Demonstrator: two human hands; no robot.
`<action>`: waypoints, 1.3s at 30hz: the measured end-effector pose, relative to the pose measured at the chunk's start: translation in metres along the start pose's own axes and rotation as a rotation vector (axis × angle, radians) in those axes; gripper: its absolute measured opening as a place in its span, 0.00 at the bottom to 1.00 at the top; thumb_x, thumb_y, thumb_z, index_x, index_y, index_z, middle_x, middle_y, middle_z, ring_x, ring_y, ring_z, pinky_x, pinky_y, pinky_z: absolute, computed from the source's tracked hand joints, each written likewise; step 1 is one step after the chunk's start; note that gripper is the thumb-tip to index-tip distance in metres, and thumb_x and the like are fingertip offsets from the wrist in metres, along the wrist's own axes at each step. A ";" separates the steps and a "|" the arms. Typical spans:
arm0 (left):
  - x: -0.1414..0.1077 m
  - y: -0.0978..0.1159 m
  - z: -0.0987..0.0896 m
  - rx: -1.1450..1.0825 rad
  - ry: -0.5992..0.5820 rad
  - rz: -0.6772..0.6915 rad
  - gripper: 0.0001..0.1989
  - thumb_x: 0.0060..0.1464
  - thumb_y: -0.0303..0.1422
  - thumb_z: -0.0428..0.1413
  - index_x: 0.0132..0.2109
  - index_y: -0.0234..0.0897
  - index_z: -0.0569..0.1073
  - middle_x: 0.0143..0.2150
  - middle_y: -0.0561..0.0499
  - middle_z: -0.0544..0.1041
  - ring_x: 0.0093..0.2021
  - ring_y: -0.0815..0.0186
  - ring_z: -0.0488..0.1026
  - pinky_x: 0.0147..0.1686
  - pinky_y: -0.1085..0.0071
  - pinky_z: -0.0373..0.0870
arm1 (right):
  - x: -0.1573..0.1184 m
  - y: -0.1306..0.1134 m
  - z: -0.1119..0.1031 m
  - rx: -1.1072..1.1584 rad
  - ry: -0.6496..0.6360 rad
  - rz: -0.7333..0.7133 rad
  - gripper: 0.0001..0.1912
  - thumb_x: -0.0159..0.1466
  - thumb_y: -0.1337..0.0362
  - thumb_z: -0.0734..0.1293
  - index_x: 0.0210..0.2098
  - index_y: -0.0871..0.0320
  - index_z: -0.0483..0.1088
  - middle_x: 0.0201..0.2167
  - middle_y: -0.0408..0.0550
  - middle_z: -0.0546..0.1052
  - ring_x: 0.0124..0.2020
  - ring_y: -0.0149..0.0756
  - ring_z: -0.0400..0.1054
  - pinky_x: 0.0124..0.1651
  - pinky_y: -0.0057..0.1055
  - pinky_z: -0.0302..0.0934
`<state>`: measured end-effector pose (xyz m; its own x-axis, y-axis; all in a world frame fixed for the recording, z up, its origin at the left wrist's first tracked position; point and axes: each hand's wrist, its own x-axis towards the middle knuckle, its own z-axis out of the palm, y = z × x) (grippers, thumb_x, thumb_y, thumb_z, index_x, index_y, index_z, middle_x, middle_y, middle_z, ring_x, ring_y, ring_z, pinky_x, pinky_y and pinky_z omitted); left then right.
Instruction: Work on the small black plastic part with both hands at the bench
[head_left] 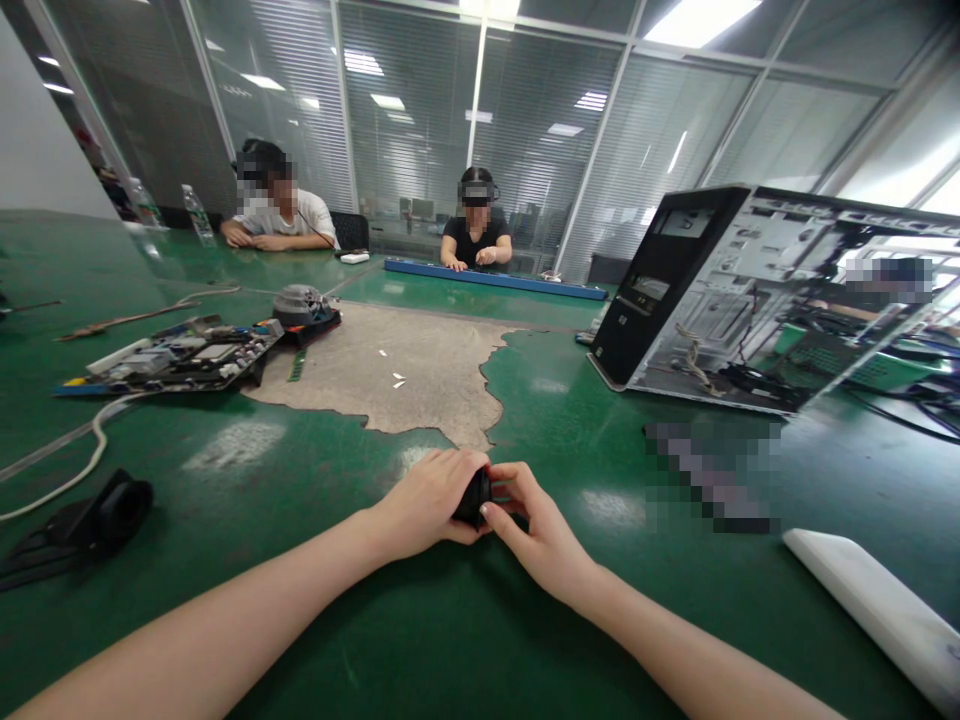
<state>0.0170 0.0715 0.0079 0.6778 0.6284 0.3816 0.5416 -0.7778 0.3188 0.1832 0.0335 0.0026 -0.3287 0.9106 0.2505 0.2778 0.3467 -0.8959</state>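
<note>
In the head view, a small black rounded object (474, 497) sits between my two hands, low over the green table; its kind cannot be made out. My left hand (435, 500) wraps over it from the left, with the palm and fingers covering its top and far side. From the right, my right hand (536, 520) pinches its edge, thumb at the near side and fingers curled behind. Much of the object is hidden by my fingers. Just beyond my hands lies the torn tip of a bare beige patch (420, 360) in the green table covering.
A circuit board (202, 350), a fan-like cooler (304, 305) and a black strapped item (105, 515) lie leftward. At right stand an open computer case (645, 290) and a white bar (862, 590). Two people (281, 215) sit across, near a blue strip (495, 280).
</note>
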 end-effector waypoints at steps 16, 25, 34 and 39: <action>-0.001 0.000 -0.001 0.006 0.006 0.031 0.25 0.38 0.31 0.56 0.45 0.35 0.58 0.43 0.46 0.67 0.43 0.58 0.65 0.42 0.63 0.61 | 0.002 0.001 -0.001 0.050 -0.048 0.055 0.14 0.59 0.65 0.60 0.45 0.55 0.58 0.40 0.48 0.68 0.38 0.34 0.66 0.42 0.35 0.64; -0.003 0.005 -0.006 -0.075 0.036 0.061 0.22 0.39 0.31 0.54 0.44 0.35 0.58 0.43 0.46 0.66 0.43 0.58 0.64 0.42 0.62 0.62 | 0.003 0.004 -0.002 0.180 -0.085 0.079 0.12 0.58 0.62 0.62 0.40 0.55 0.58 0.35 0.44 0.68 0.38 0.32 0.66 0.41 0.31 0.62; -0.006 0.006 -0.012 -0.114 0.004 0.030 0.24 0.40 0.36 0.55 0.45 0.35 0.58 0.40 0.47 0.66 0.40 0.59 0.64 0.40 0.63 0.62 | 0.007 0.002 0.000 0.171 -0.074 0.117 0.10 0.58 0.62 0.62 0.40 0.56 0.59 0.37 0.45 0.68 0.39 0.33 0.65 0.43 0.31 0.60; -0.009 0.005 -0.015 -0.115 0.000 0.009 0.22 0.41 0.36 0.55 0.44 0.35 0.59 0.38 0.48 0.66 0.38 0.61 0.64 0.38 0.66 0.62 | 0.006 -0.004 0.002 0.185 -0.124 0.119 0.10 0.58 0.63 0.62 0.40 0.55 0.59 0.36 0.44 0.68 0.38 0.32 0.65 0.43 0.31 0.60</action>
<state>0.0063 0.0616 0.0193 0.6825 0.6211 0.3853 0.4747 -0.7775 0.4124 0.1784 0.0371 0.0066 -0.4153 0.9038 0.1029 0.1548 0.1817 -0.9711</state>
